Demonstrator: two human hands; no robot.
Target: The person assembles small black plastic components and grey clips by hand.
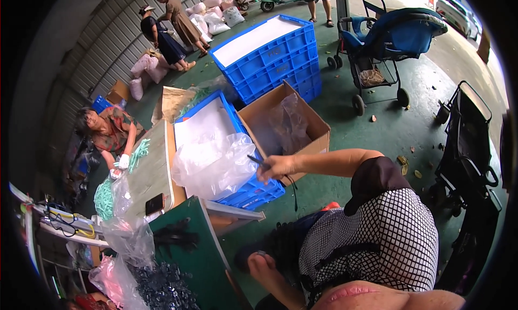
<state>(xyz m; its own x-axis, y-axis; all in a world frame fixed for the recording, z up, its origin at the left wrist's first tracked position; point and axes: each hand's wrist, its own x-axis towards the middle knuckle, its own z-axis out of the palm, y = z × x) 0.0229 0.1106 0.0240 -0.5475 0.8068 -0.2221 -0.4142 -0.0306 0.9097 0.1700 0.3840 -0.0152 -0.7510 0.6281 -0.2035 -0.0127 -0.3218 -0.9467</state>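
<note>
My right hand (278, 167) reaches out from the black sleeve and is closed round a thin black strip (254, 159). One dark end sticks out past the fingers, and a thin strand dangles below the hand. Beneath and beside it, clear plastic bags (213, 164) lie over a blue crate (259, 194). Lower down, my left hand (263, 264) is held near my lap with its fingers curled together. A small greyish piece shows at its fingertips, against dark cloth; what it holds is not clear. A green table (202, 256) carries a pile of dark, shiny pieces (162, 285) and a black glove (177, 235).
An open cardboard box (318, 142) stands beyond my right hand, before stacked blue crates (275, 56). A blue stroller (399, 40) and black cart (464, 137) are at right. Across a table with a phone (155, 204), a co-worker (113, 129) handles pale green strips (139, 153).
</note>
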